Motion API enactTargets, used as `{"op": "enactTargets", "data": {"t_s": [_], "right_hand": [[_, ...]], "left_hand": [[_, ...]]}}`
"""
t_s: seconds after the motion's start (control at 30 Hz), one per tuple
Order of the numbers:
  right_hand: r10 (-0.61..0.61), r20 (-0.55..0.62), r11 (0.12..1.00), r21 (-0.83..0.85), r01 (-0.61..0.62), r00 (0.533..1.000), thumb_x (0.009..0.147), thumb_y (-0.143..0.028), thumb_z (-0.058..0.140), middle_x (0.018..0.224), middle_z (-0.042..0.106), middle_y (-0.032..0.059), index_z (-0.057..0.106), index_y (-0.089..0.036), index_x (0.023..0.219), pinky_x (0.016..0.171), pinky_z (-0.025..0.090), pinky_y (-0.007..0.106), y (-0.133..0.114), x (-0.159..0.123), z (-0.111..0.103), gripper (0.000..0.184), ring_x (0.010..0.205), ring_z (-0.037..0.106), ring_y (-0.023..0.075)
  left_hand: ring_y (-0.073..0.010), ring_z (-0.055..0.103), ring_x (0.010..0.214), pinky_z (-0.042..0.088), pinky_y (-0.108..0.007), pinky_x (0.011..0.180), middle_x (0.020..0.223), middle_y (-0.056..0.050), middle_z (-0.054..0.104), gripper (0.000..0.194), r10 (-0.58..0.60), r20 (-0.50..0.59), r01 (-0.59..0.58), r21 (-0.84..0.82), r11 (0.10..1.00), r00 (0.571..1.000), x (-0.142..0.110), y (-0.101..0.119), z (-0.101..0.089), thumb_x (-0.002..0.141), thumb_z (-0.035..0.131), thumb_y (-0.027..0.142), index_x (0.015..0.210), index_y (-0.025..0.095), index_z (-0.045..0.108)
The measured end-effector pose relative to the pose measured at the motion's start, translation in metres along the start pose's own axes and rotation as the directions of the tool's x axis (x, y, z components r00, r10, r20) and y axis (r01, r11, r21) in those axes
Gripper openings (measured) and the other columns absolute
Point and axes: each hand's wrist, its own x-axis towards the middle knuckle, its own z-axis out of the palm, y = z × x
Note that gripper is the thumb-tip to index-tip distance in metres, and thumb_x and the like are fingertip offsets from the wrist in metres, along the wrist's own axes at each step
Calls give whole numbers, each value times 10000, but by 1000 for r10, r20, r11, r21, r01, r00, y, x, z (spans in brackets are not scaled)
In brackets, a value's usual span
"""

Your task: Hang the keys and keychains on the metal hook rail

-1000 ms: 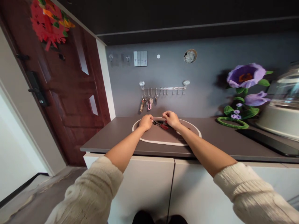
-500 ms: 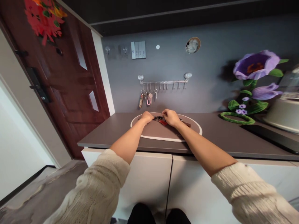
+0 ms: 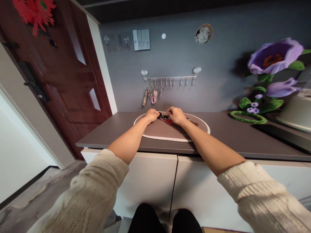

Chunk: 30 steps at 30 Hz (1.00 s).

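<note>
The dark counter (image 3: 218,136) runs across in front of you, its left front corner reaching toward the red-brown door (image 3: 62,77). Your two arms stretch forward over the counter's front edge, the cream knit sleeves pushed up near the elbows, the forearms converging toward the back edge. An oval mat with a pale rim (image 3: 167,139) lies on the counter, its far side close to the back edge; a small mark near its front rim is too faint to read. The purple flower ornament (image 3: 274,61) stands to the right, by the back edge. On the wall, a hook rail (image 3: 171,78) hangs above the mat. Your right hand (image 3: 176,115) hovers over the mat's far half, knuckles up, fingers curled inward; you cannot tell whether they grip anything. Your left hand (image 3: 152,115) faces it, thumb and forefinger pinching the dark end of a bunch of small items (image 3: 168,121), which includes a red piece and lies between both hands. A brown keychain strap (image 3: 145,98) hanging from the rail bears lettering too small to read surely.
</note>
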Motion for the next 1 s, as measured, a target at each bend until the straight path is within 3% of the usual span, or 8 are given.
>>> {"op": "enactTargets", "data": {"t_s": [0.17,0.3,0.47,0.57,0.67,1.0], "right_hand": [[2,6,1000,-18,-2,1000,805,-209,475,867,660,71,636,-162,910,706,377,225,0,0,-1,198,792,567,151],[-5,-3,1000,-11,5,1000,804,-210,476,860,663,71,636,-163,914,700,380,228,0,0,-1,200,777,570,148],[-34,-42,999,33,35,999,804,-228,482,844,663,61,628,-167,931,700,389,232,-1,1,0,203,748,569,139],[-69,-69,995,68,73,995,805,-244,487,843,660,59,627,-166,913,713,393,241,-1,2,1,193,756,570,144],[-96,-78,989,103,104,992,801,-238,493,850,657,57,622,-167,906,719,396,248,0,3,2,181,757,568,145],[-169,-125,960,205,192,978,784,-240,505,821,641,42,616,-166,870,709,397,255,-2,3,2,158,734,544,132]], "left_hand": [[-104,488,588,397,-225,634,657,-15,609,160,154,-57,-148,93,985,986,0,4,-3,760,522,226,713,138,647],[-136,536,711,404,-256,718,769,-32,647,167,214,-57,-198,208,958,975,1,7,-8,782,505,250,748,170,648],[-195,508,950,368,-322,820,979,-63,617,199,361,-86,-294,424,856,928,-4,12,-13,827,440,232,826,191,634],[-208,474,1001,340,-342,854,1004,-65,594,203,441,-75,-345,511,787,894,-8,14,-14,843,417,222,854,203,618],[-203,462,1006,327,-340,861,1005,-57,582,208,477,-69,-376,521,766,876,-9,15,-14,853,398,207,844,207,606],[-191,483,971,344,-321,854,959,-44,601,190,500,-157,-414,385,825,852,-7,17,-12,850,417,235,851,202,604]]}}
